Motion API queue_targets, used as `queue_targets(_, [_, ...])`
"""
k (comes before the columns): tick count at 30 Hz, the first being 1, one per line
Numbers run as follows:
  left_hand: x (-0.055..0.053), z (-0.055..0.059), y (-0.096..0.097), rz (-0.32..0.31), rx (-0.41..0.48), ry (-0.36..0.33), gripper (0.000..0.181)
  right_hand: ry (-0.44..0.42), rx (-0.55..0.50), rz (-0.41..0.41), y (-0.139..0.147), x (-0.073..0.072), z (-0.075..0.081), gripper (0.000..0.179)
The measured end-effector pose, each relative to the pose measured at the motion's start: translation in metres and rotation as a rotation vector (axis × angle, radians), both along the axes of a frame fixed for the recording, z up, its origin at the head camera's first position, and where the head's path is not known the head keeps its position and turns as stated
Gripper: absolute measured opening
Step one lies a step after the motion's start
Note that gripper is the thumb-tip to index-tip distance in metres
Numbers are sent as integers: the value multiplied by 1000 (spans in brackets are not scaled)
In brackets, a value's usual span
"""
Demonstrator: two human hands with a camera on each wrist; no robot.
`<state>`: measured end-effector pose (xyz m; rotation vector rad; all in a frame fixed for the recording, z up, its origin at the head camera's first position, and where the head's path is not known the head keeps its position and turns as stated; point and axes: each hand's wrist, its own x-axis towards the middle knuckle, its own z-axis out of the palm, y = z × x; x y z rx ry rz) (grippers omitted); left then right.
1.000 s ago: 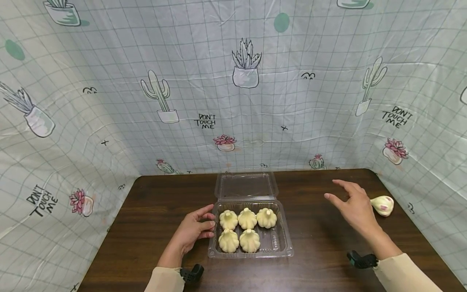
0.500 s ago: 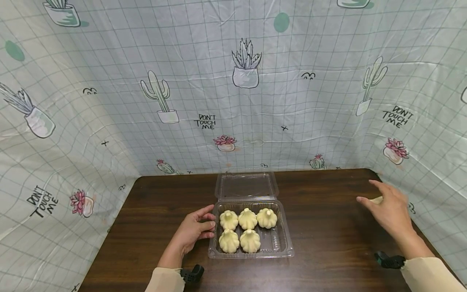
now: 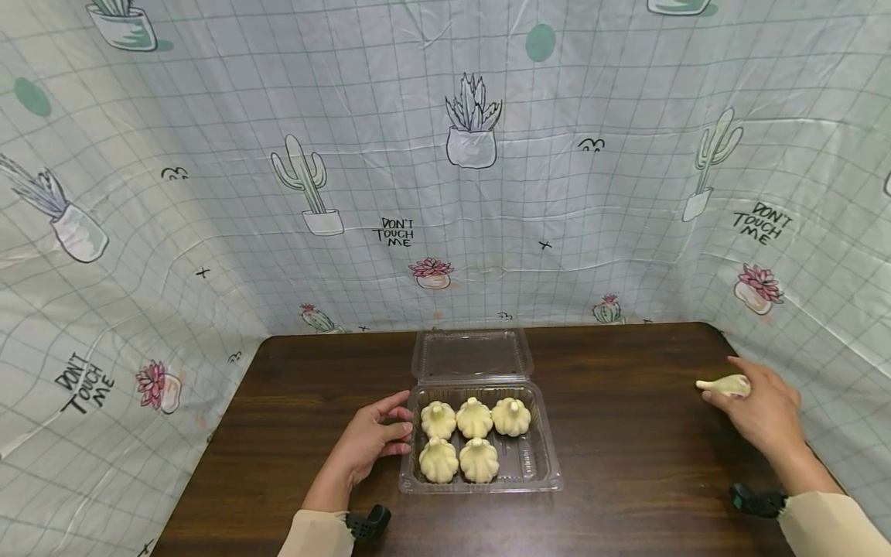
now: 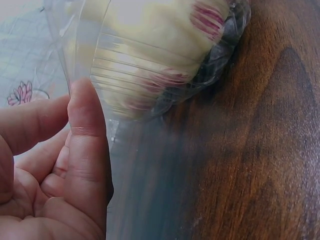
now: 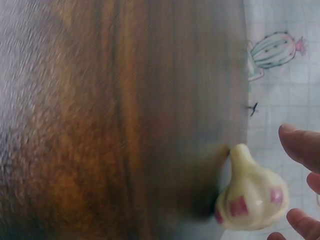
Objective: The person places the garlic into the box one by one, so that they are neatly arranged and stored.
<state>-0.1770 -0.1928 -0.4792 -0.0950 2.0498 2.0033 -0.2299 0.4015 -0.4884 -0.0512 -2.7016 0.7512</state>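
Observation:
A clear plastic clamshell container (image 3: 550, 469) stands on the table with its lid folded back. Several pale garlic bulbs (image 3: 475, 418) sit in it in two rows, and the front right spot of the tray is bare. My left hand (image 3: 370, 442) pinches the container's left rim between thumb and fingers; the left wrist view shows the thumb (image 4: 87, 135) pressed on the plastic wall. At the table's right side lies one loose garlic bulb (image 3: 729, 385) with purple patches. Around it my right hand (image 3: 768, 410) is spread, its fingers apart from the bulb (image 5: 252, 195) in the right wrist view.
The dark wooden table (image 3: 612, 449) carries everything. A grid-patterned cloth (image 3: 529, 186) with cactus prints hangs behind and on both sides. The opened lid (image 3: 472, 353) reaches near the table's back edge.
My right hand has moved right and come down around the loose garlic bulb, which shows between its thumb and fingers. The left hand and the container have stayed in place.

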Motion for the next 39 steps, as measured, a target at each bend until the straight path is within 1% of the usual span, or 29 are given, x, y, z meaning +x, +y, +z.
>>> queue_targets(4, [0, 0, 0, -2, 3, 2, 63, -35, 5, -17, 4, -1, -3, 74])
queue_targets(13, [-1, 1, 0, -4, 3, 0, 63, -68, 1, -21, 8, -4, -8, 72])
queue_targets(18, [-1, 0, 0, -7, 4, -1, 63, -92, 25, -17, 8, -4, -10, 69])
queue_targets(22, [-1, 1, 0, -8, 7, -2, 63, -101, 33, -30, 8, -3, -12, 65])
queue_targets(29, [-1, 1, 0, -10, 4, -2, 63, -109, -38, -99, 7, -4, -13, 63])
queue_targets(39, [-1, 1, 0, -8, 8, -3, 63, -107, -94, -158, 1, -4, -13, 65])
